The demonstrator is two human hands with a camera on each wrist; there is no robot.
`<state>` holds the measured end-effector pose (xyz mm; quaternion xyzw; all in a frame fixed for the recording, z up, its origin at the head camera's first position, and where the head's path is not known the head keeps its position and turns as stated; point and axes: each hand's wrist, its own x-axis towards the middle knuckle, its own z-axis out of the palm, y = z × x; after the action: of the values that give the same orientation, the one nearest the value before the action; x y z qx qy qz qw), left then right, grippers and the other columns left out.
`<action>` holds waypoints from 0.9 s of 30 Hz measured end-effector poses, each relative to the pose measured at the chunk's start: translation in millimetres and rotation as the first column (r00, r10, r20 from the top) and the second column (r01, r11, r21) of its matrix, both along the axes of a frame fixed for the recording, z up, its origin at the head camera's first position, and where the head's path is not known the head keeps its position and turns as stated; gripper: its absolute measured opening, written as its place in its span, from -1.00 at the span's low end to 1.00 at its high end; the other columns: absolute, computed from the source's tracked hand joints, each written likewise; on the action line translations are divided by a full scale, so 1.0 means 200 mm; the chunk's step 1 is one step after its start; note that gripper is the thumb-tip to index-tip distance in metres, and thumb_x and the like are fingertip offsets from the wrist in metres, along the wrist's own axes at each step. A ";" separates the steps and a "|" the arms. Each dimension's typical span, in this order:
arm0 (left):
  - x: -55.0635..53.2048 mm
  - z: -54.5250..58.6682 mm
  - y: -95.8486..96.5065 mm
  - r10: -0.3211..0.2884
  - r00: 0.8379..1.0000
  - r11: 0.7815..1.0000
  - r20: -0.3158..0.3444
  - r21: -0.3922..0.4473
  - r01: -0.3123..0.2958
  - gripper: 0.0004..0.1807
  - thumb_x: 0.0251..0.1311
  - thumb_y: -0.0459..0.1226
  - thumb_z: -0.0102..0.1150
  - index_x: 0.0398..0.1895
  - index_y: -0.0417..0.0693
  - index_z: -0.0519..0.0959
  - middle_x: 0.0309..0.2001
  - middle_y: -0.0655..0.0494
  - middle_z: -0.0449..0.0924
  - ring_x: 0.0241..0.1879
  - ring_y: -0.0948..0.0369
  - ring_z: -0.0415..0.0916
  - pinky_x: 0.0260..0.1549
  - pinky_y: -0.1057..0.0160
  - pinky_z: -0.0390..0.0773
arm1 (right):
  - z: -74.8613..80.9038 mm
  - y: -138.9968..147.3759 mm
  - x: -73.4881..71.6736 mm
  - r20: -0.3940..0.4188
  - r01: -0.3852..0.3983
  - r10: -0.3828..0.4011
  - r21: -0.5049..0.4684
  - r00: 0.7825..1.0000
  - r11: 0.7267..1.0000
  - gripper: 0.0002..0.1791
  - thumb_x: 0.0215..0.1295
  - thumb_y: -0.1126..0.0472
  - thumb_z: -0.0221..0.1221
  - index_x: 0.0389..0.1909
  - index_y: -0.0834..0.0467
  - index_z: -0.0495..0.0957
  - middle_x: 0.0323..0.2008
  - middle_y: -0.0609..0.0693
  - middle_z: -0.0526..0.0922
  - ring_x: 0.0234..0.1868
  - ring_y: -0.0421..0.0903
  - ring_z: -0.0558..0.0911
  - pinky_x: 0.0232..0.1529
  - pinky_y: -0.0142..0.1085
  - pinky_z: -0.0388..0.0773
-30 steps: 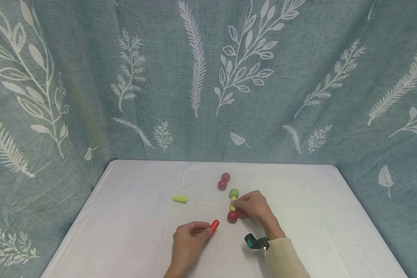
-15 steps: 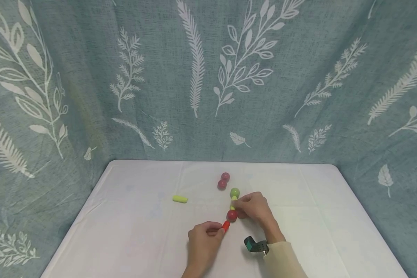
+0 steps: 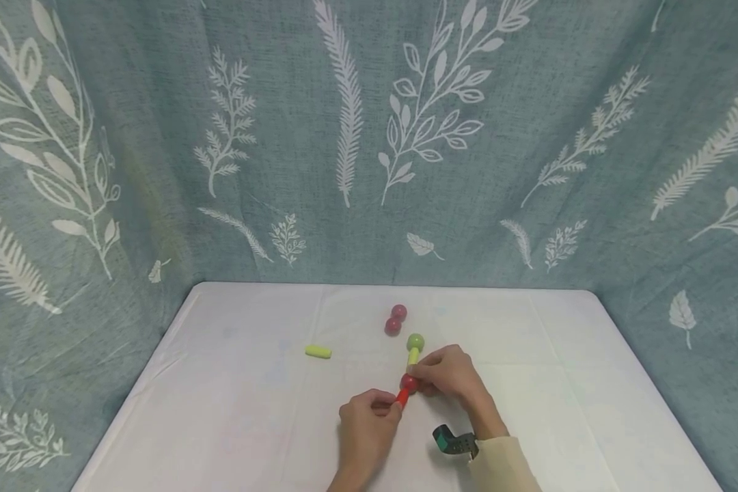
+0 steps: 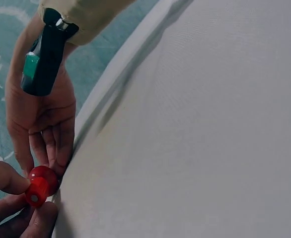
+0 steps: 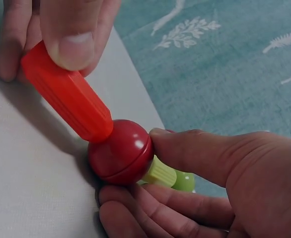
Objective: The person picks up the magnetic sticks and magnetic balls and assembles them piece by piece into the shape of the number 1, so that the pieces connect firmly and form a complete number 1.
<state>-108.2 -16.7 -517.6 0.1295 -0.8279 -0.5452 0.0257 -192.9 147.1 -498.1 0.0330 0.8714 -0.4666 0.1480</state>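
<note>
My left hand [image 3: 369,425] pinches a short red ridged rod [image 5: 68,96] between thumb and fingers. The rod's far end meets a dark red ball [image 5: 120,151], which my right hand [image 3: 452,374] grips with thumb on one side and fingers below. On the ball's other side, a yellow-green rod [image 3: 413,357] runs to a green ball [image 3: 415,342], the pieces lying in a line. In the left wrist view the red rod [image 4: 37,191] shows end-on in front of the ball, a pale dot at its end.
Two more red balls [image 3: 393,326] touch each other farther back on the white-covered table [image 3: 234,396]. A loose yellow-green rod [image 3: 318,351] lies to the left. A patterned blue-green curtain [image 3: 295,137] hangs behind. A dark wrist device [image 3: 455,441] sticks out from my right wrist.
My left hand has brought the red rod rightward against the red ball. My right hand's grip has shifted from the yellow-green rod down to the red ball.
</note>
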 end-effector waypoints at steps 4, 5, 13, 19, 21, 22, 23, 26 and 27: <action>-0.01 0.00 0.01 -0.037 0.998 0.999 -0.044 -0.014 0.037 -0.88 0.16 -0.45 0.53 -0.28 -0.13 0.79 -0.43 0.12 0.81 -0.42 0.31 0.73 -0.40 0.33 0.74 | 0.00 0.00 0.01 -0.002 0.001 -0.001 0.006 1.000 1.000 -0.82 0.33 0.09 0.49 -0.32 0.15 0.86 -0.46 -0.03 0.83 -0.42 -0.11 0.70 -0.34 -0.30 0.59; -0.01 0.00 0.01 -0.049 0.997 0.999 -0.056 -0.021 0.048 -0.87 0.15 -0.47 0.53 -0.28 -0.14 0.78 -0.44 0.11 0.81 -0.42 0.31 0.73 -0.40 0.34 0.74 | 0.00 0.00 0.01 0.004 0.000 0.000 0.007 1.000 1.000 -0.82 0.32 0.09 0.50 -0.32 0.14 0.86 -0.46 -0.03 0.83 -0.42 -0.11 0.69 -0.35 -0.30 0.58; -0.02 0.01 0.00 -0.127 0.991 0.990 -0.052 -0.073 0.123 -0.85 0.13 -0.47 0.52 -0.25 -0.18 0.77 -0.43 0.13 0.76 -0.42 0.32 0.67 -0.39 0.34 0.70 | 0.00 0.01 0.03 0.014 -0.023 0.024 -0.057 1.000 0.998 -0.85 0.30 0.14 0.50 -0.31 0.16 0.87 -0.42 -0.01 0.86 -0.39 -0.14 0.77 -0.29 -0.30 0.74; -0.02 0.01 0.02 -0.152 0.988 0.985 -0.038 -0.086 0.148 -0.83 0.14 -0.44 0.56 -0.22 -0.18 0.77 -0.41 0.14 0.76 -0.41 0.32 0.66 -0.37 0.35 0.70 | 0.00 0.00 0.04 0.007 -0.010 0.011 -0.069 1.000 0.998 -0.85 0.31 0.16 0.49 -0.30 0.19 0.86 -0.41 0.01 0.86 -0.38 -0.13 0.80 -0.26 -0.26 0.79; -0.02 0.01 0.02 -0.159 0.987 0.984 -0.032 -0.088 0.156 -0.82 0.14 -0.43 0.57 -0.21 -0.17 0.77 -0.41 0.14 0.76 -0.40 0.32 0.66 -0.35 0.34 0.71 | -0.01 0.00 0.04 0.008 -0.008 0.009 -0.062 1.000 0.998 -0.85 0.32 0.16 0.49 -0.30 0.18 0.86 -0.41 0.00 0.86 -0.38 -0.13 0.80 -0.26 -0.26 0.79; -0.02 0.01 0.02 -0.162 0.986 0.983 -0.031 -0.090 0.159 -0.83 0.15 -0.43 0.57 -0.22 -0.17 0.76 -0.40 0.14 0.76 -0.40 0.32 0.66 -0.34 0.34 0.72 | -0.01 0.00 0.04 0.007 -0.008 0.009 -0.058 1.000 0.998 -0.85 0.32 0.15 0.49 -0.29 0.18 0.86 -0.41 0.00 0.86 -0.37 -0.13 0.80 -0.25 -0.26 0.79; -0.02 0.01 0.02 -0.164 0.986 0.983 -0.030 -0.088 0.161 -0.83 0.15 -0.43 0.57 -0.22 -0.17 0.76 -0.40 0.14 0.76 -0.40 0.32 0.66 -0.34 0.34 0.72 | -0.01 0.00 0.04 0.008 -0.008 0.009 -0.056 1.000 0.998 -0.85 0.33 0.15 0.49 -0.29 0.18 0.86 -0.41 0.00 0.86 -0.37 -0.13 0.80 -0.25 -0.26 0.79; -0.02 0.01 0.02 -0.169 0.985 0.982 -0.034 -0.087 0.165 -0.83 0.15 -0.44 0.57 -0.22 -0.18 0.76 -0.40 0.13 0.76 -0.40 0.32 0.67 -0.34 0.34 0.72 | -0.01 0.00 0.04 0.008 -0.010 0.011 -0.055 1.000 0.998 -0.84 0.33 0.15 0.49 -0.28 0.18 0.86 -0.40 0.01 0.87 -0.36 -0.13 0.81 -0.24 -0.25 0.79; -0.02 0.01 0.02 -0.170 0.985 0.982 -0.036 -0.089 0.166 -0.83 0.15 -0.44 0.57 -0.22 -0.18 0.76 -0.40 0.14 0.76 -0.40 0.32 0.66 -0.35 0.34 0.72 | -0.01 0.00 0.04 0.007 -0.012 0.012 -0.056 1.000 0.998 -0.84 0.33 0.15 0.49 -0.27 0.19 0.86 -0.39 0.01 0.87 -0.35 -0.13 0.81 -0.23 -0.25 0.79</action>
<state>-112.0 -13.0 -515.6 0.0460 -0.8577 -0.5121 0.0031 -185.8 147.0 -501.0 0.0254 0.8576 -0.4897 0.1550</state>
